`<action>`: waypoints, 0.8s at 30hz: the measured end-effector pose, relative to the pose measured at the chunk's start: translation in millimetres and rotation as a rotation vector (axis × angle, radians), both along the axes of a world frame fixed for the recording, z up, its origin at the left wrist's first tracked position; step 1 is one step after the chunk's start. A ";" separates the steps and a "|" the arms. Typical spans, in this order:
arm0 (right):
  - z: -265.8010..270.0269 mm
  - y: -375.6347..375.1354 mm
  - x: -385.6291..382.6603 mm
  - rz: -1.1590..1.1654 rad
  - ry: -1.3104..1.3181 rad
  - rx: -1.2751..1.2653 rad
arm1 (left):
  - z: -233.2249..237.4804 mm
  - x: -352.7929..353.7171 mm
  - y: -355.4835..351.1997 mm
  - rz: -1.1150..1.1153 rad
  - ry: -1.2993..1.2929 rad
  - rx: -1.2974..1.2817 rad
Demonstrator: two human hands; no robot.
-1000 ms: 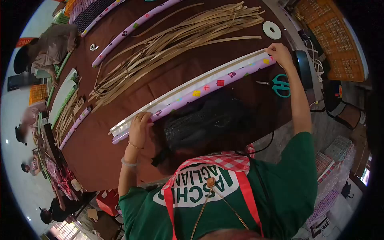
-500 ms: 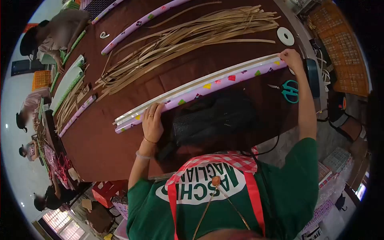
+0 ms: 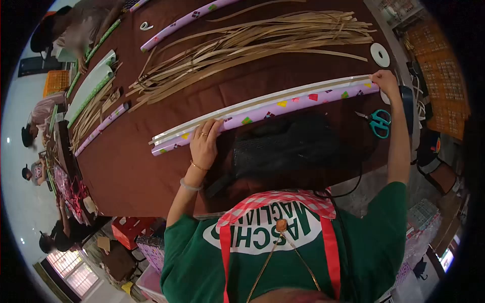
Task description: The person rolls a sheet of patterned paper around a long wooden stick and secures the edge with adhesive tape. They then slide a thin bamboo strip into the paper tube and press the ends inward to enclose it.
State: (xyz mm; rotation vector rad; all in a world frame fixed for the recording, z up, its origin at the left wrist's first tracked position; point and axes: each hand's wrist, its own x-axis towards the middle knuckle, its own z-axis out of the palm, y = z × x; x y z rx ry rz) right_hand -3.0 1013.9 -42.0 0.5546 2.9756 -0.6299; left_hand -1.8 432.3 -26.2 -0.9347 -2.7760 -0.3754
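Note:
A long purple roll of patterned wrapping paper [image 3: 273,112] lies slantwise across the table in front of me, its white inner side showing along the far edge. A narrow tan strip [image 3: 262,103] runs lengthwise on that white side. Near the roll's left end, my left hand [image 3: 204,144] is closed over it, fingers together on top. At the right end my right hand [image 3: 385,83] pinches the paper's edge. Its fingertips partly hide the end of the strip. Just below that hand are teal-handled scissors [image 3: 379,123], blades pointing left.
Many loose tan strips [image 3: 252,48] are heaped beyond the roll. A white tape roll [image 3: 380,54] sits at the table's [image 3: 126,177] right edge. Between me and the paper lies a black mesh bag [image 3: 283,144]. Other people work at the left, one person [image 3: 83,30] with green rolls.
The whole view has shifted slightly, so the roll and table things appear further right. Both hands stay on the paper, the left one still near its left end.

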 end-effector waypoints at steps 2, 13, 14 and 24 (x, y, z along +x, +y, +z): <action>-0.9 9.8 -11.6 -0.057 -0.146 -0.087 | 1.2 0.0 0.2 -0.011 -0.011 0.016; 7.4 14.3 -23.2 -0.088 -0.264 -0.203 | 11.2 -0.2 6.3 -0.036 -0.079 0.038; 7.9 15.5 -24.2 -0.096 -0.261 -0.200 | 9.4 -1.4 8.1 -0.043 -0.077 0.043; 13.2 9.0 -20.4 0.003 -0.237 -0.172 | 1.2 -1.7 13.6 0.052 0.000 0.052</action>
